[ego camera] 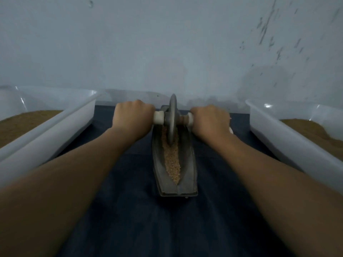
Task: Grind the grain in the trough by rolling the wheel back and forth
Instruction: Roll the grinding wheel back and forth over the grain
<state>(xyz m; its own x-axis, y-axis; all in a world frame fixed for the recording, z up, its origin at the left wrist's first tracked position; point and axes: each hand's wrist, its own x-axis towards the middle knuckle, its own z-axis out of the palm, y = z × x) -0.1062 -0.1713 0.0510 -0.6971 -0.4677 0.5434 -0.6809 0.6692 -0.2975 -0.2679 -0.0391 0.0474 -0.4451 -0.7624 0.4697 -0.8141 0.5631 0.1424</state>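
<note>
My left hand (132,115) and right hand (209,121) are each curled tight round one end of the white cylindrical axle handle (158,117), on either side of the grey metal disc wheel (173,115). The wheel stands upright on edge at the far end of the grey boat-shaped metal trough (187,164), which rests on the dark blue cloth (139,210). Pale tan grain (173,164) lies along the groove and looks coarse on the near stretch. I judge grinding well short of done, with many passes left. The trough's long axis runs from me toward the wall, its groove tapering nearest me; the axle lies crosswise.
</note>
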